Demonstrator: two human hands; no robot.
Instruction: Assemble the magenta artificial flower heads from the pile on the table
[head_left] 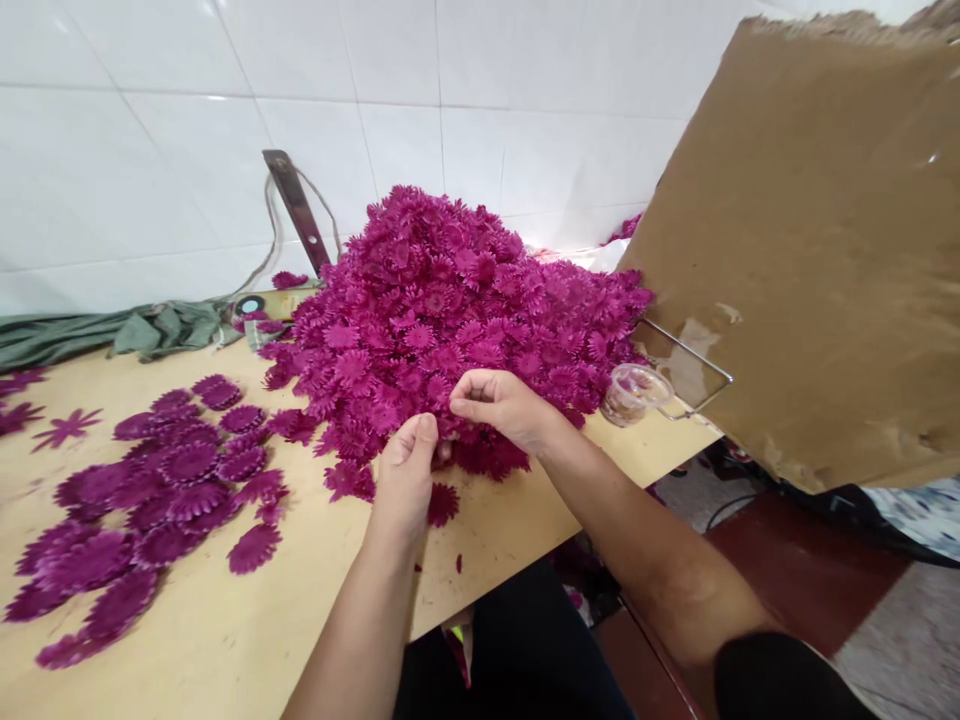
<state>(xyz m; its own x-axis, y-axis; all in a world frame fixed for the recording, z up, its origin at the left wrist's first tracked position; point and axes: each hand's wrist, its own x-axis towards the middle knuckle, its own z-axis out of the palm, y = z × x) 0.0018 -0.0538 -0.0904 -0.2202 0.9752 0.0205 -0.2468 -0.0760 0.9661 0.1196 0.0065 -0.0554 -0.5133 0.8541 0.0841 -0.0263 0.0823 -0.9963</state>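
Right hand (502, 405) and left hand (405, 468) each pinched thumb to finger, on what was hard to tell; the pile (442, 310) rose just beyond, nearer the right.

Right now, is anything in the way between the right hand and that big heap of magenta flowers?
Nothing visible is: the right hand is at the near side of the heap, though contact is unclear. The clear plastic cup stands to the right, off that path.
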